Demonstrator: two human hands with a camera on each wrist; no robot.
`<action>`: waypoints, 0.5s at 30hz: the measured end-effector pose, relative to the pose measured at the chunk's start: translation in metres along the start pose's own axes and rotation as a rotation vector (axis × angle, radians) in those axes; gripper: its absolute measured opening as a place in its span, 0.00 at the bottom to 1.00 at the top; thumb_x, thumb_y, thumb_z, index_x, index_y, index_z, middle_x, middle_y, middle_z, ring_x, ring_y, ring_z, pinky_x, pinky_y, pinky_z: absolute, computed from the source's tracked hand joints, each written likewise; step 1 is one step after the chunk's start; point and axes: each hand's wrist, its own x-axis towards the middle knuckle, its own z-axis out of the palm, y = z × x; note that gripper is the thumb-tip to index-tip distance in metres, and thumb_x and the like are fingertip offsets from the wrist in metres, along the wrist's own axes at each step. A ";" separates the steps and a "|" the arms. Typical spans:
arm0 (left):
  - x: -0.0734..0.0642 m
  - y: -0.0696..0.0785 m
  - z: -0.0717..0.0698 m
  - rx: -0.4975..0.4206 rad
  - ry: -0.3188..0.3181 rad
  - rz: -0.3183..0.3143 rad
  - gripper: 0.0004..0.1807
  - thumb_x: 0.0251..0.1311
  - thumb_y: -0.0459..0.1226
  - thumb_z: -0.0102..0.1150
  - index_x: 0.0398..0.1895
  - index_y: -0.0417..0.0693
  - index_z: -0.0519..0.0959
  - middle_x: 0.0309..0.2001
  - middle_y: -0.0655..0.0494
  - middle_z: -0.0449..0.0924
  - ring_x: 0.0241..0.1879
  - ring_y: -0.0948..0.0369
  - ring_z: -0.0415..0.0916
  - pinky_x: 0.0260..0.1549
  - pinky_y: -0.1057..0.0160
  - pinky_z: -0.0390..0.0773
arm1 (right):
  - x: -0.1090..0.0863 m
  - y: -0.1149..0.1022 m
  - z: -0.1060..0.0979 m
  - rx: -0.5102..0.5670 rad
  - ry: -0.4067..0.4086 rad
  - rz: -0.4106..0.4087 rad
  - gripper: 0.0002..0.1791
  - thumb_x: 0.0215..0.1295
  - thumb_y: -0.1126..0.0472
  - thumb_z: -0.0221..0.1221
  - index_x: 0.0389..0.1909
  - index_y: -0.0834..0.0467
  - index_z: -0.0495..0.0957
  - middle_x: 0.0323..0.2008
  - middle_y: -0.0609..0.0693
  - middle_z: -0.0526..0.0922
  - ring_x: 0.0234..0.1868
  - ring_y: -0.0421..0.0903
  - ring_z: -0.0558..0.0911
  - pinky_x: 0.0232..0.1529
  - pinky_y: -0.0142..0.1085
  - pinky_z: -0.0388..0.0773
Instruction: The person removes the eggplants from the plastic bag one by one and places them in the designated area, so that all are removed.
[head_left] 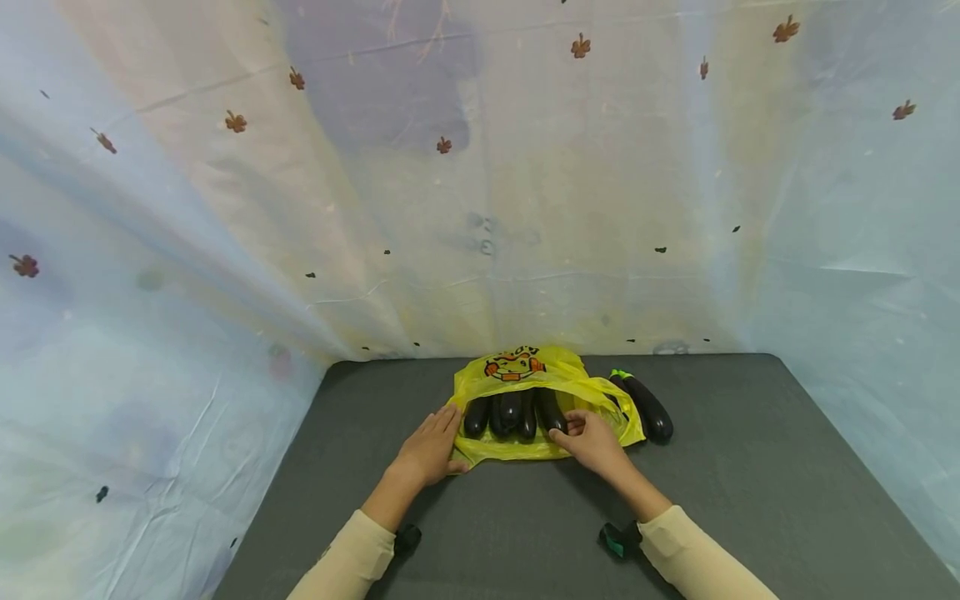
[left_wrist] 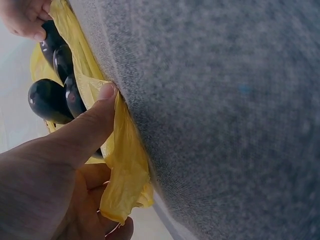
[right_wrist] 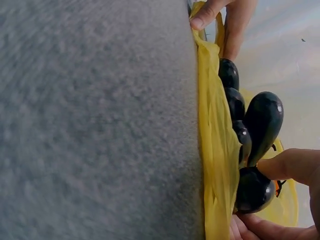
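Note:
A yellow plastic bag (head_left: 476,383) with a printed cartoon lies on the table, its mouth toward me. Several dark, glossy eggplants (head_left: 511,408) sit inside, rounded ends facing out. My left hand (head_left: 431,448) holds the bag's left side, thumb on the lower rim and fingers on the side; in the left wrist view the yellow film (left_wrist: 125,185) passes between thumb and fingers. With thumb and fingers, my right hand (head_left: 592,443) grips the rightmost eggplant (right_wrist: 255,190) at the bag's mouth. Its far end is hidden inside the bag.
To the right of the bag lie more eggplants (head_left: 651,410), one with a green stem end showing, partly behind the bag's edge. The dark grey table (head_left: 720,500) extends around the bag. A pale patterned sheet (head_left: 525,208) hangs behind and at both sides.

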 end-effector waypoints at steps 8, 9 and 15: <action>-0.001 0.000 -0.003 -0.005 0.000 0.008 0.55 0.67 0.58 0.69 0.85 0.36 0.56 0.86 0.41 0.51 0.85 0.46 0.50 0.83 0.49 0.54 | -0.004 -0.006 -0.008 0.005 0.026 -0.001 0.28 0.73 0.54 0.70 0.63 0.71 0.81 0.52 0.63 0.86 0.52 0.58 0.86 0.51 0.54 0.88; -0.001 0.000 -0.002 -0.005 -0.001 0.008 0.55 0.67 0.58 0.69 0.85 0.36 0.56 0.86 0.41 0.51 0.85 0.46 0.50 0.83 0.49 0.54 | -0.005 -0.007 -0.009 0.008 0.031 0.002 0.28 0.73 0.54 0.70 0.63 0.70 0.81 0.53 0.63 0.86 0.52 0.59 0.86 0.51 0.54 0.88; -0.001 -0.001 -0.002 -0.011 -0.006 0.004 0.55 0.67 0.58 0.70 0.86 0.37 0.55 0.86 0.42 0.51 0.85 0.47 0.50 0.84 0.49 0.54 | -0.010 -0.009 -0.014 0.031 0.060 -0.020 0.27 0.73 0.54 0.70 0.63 0.69 0.81 0.54 0.65 0.86 0.54 0.61 0.87 0.53 0.55 0.87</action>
